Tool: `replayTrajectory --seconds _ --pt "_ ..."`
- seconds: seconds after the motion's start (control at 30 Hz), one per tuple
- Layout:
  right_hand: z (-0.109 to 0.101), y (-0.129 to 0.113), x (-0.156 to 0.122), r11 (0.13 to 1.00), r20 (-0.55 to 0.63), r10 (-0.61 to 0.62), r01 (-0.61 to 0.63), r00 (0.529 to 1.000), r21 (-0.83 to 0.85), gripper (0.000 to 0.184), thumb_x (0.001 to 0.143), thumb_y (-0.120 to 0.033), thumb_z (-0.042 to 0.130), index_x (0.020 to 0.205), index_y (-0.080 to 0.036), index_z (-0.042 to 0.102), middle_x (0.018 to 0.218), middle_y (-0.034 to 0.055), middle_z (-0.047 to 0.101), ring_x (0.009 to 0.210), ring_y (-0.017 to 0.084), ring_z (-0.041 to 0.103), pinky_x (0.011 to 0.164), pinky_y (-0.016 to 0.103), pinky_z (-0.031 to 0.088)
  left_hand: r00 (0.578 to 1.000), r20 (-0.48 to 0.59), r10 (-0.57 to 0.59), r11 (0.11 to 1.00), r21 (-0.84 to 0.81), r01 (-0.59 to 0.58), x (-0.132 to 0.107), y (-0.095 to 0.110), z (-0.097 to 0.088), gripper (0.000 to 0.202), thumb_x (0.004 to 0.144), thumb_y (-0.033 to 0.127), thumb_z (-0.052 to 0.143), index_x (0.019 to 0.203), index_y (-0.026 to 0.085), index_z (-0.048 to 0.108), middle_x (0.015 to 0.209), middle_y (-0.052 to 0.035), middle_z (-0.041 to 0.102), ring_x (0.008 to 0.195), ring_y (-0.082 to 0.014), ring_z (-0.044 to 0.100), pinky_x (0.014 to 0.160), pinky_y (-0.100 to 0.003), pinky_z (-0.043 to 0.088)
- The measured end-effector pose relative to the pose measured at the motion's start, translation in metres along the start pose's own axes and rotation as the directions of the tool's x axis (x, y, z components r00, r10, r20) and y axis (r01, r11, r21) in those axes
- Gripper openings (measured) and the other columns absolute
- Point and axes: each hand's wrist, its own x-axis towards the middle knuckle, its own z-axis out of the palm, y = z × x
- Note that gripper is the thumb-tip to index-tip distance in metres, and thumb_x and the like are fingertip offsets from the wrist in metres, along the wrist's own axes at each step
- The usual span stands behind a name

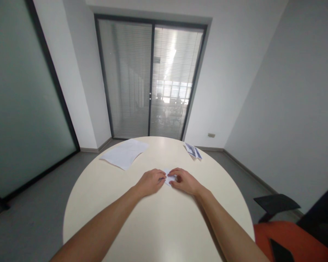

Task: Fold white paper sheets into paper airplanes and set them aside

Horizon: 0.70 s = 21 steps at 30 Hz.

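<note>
Near the middle of the table, a small folded piece of paper [168, 179], white with a hint of blue print, lies between my two hands. My left hand [152, 182] is closed at the paper's left side, its fingertips pressed on it. From the right, my right hand [185, 181] pinches the paper with thumb and fingers, the fingers curved. Much of the paper is hidden under the fingers, so its exact shape cannot be made out.
A round cream table [158, 225] spreads under my arms. On its far left lies a white sheet [125, 153], at its far right a folded printed paper [192, 151]. An orange chair [287, 240] with black armrests stands at the right. Behind are glass doors [150, 76].
</note>
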Motion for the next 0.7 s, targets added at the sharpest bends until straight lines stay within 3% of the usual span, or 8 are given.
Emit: replayTrajectory --seconds 0.2,0.33,0.43,0.57,0.7 --pt "-0.003 -0.005 -0.001 0.998 0.009 0.014 -0.014 1.0 -0.066 0.024 0.082 -0.028 0.067 0.103 -0.021 0.075 0.092 0.005 0.072 0.085 0.021 0.064 0.08 0.032 0.051 0.999 0.041 0.03 0.999 -0.023 -0.029 0.0 0.001 -0.003 0.024 0.095 0.028 0.052 0.097 0.024 0.075 0.112 -0.0023 0.073 0.106 -0.0198 0.065 0.094 -0.033 0.051" --pt "0.001 0.002 -0.001 0.991 0.032 -0.071 0.074 0.997 -0.108 0.034 0.084 -0.03 0.064 0.116 -0.021 0.071 0.113 0.0087 0.071 0.11 0.026 0.062 0.099 0.041 0.047 0.997 0.062 0.045 0.998 -0.047 -0.042 0.001 -0.001 -0.003 0.023 0.094 0.028 0.053 0.098 0.023 0.075 0.112 -0.0028 0.073 0.107 -0.0199 0.064 0.096 -0.033 0.05" --pt "0.003 0.009 -0.001 0.98 0.079 -0.117 0.128 0.99 -0.149 0.045 0.086 -0.032 0.062 0.129 -0.018 0.064 0.132 0.0129 0.064 0.129 0.029 0.053 0.115 0.05 0.033 0.996 0.07 0.049 0.997 -0.065 -0.045 0.001 -0.003 -0.001 0.02 0.093 0.026 0.055 0.1 0.021 0.073 0.117 -0.0043 0.072 0.111 -0.0205 0.062 0.099 -0.033 0.049" --pt "0.003 0.01 0.0 0.974 0.148 -0.119 0.144 0.982 -0.172 0.049 0.088 -0.032 0.06 0.134 -0.017 0.06 0.14 0.0139 0.059 0.136 0.029 0.047 0.121 0.052 0.024 0.998 0.061 0.025 0.997 -0.081 -0.02 0.001 -0.002 0.0 0.017 0.092 0.023 0.055 0.101 0.02 0.07 0.124 -0.0073 0.068 0.115 -0.0218 0.061 0.1 -0.033 0.047" --pt "0.001 0.008 -0.001 0.971 0.162 -0.139 0.166 0.977 -0.172 0.049 0.088 -0.033 0.061 0.135 -0.018 0.06 0.142 0.0137 0.056 0.138 0.028 0.046 0.122 0.052 0.023 0.998 0.064 0.014 0.997 -0.074 -0.009 0.002 0.002 -0.003 0.012 0.09 0.024 0.058 0.098 0.02 0.067 0.115 -0.0077 0.07 0.11 -0.0231 0.062 0.099 -0.036 0.046"
